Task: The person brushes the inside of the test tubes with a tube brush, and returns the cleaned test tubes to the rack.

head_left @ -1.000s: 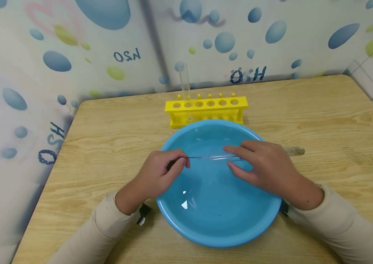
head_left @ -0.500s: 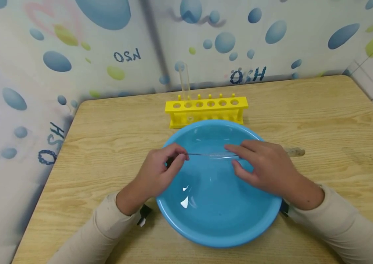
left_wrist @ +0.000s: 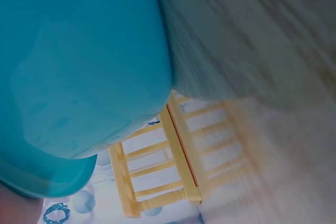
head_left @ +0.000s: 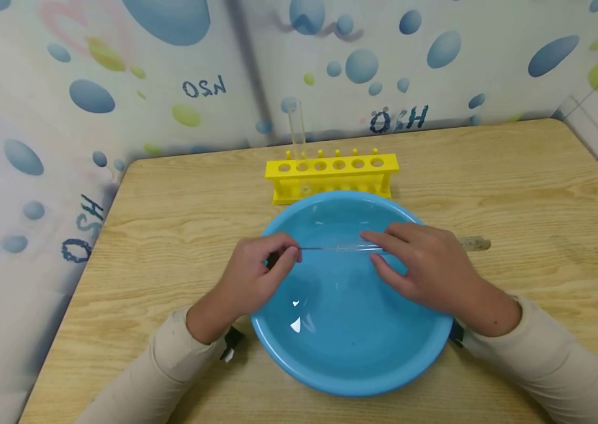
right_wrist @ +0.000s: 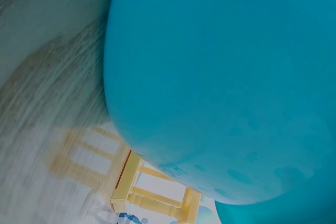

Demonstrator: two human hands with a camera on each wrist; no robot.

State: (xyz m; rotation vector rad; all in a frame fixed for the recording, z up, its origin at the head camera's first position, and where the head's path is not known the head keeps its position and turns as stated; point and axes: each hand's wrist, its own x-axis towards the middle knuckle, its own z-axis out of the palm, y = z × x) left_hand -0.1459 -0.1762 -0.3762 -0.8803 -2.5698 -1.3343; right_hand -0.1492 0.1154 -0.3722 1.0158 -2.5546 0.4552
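Above the blue basin [head_left: 352, 330], my left hand [head_left: 256, 274] pinches the thin wire handle [head_left: 311, 248] of a brush between thumb and index finger. The brush's fine bristles [head_left: 346, 248] show inside a clear test tube [head_left: 374, 248], which lies level. My right hand [head_left: 428, 265] holds this tube from above with thumb and fingers; its far part is hidden under the palm. The left wrist view shows the basin's outer wall [left_wrist: 94, 66] and a sliver of hand at the lower left. The right wrist view shows no hand, mostly basin.
A yellow test tube rack [head_left: 332, 168] stands just behind the basin, with one upright clear test tube [head_left: 296, 129] in it. A mottled greyish-brown elongated patch or object [head_left: 475, 243] shows right of my right hand. A patterned wall [head_left: 145, 70] rises behind the wooden table [head_left: 182, 206].
My left hand and the brush wire have risen slightly in the head view. The right thumb has shifted a little along the tube. Basin and rack stay put.
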